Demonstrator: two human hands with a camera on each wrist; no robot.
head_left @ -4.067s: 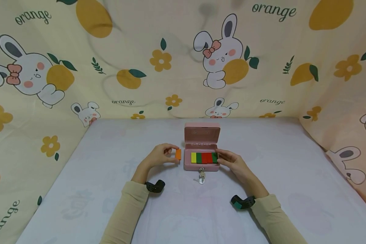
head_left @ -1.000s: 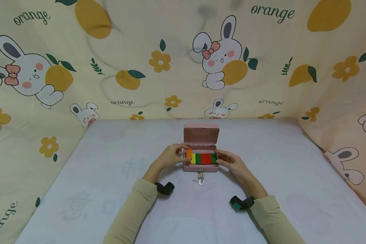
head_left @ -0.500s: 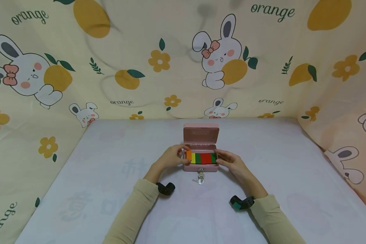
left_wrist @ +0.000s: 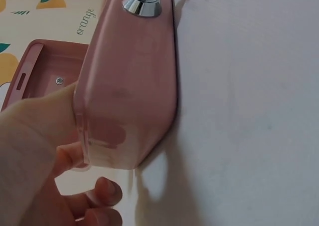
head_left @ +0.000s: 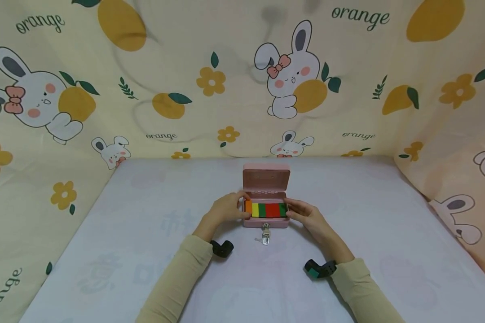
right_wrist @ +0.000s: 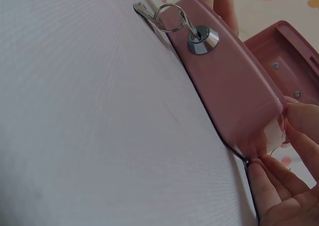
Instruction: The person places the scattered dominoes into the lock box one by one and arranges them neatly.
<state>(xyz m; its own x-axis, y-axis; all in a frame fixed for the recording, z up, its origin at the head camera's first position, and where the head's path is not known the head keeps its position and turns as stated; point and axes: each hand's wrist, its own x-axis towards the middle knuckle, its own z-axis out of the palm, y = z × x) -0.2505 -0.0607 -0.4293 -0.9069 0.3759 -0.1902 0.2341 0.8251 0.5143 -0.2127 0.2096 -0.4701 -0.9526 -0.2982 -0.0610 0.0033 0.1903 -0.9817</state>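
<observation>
A pink metal cash box stands open on the table, its lid tilted up behind. Inside lies a row of coloured blocks: orange at the left end, then yellow, green, red and green at the right. My left hand pinches the orange block between thumb and forefinger, inside the left wall. My right hand holds the box's right end, its thumb over the rim and other fingers against the outer wall. Both wrist views hide the blocks behind the box walls.
Keys on a ring hang from the lock on the box's front. The white tabletop surrounds the box. A printed curtain with rabbits and oranges closes off the back and sides.
My left hand has carried the orange block rightward from beside the box into its left end. The block now sits lower, next to the yellow one. The right hand has stayed put.
</observation>
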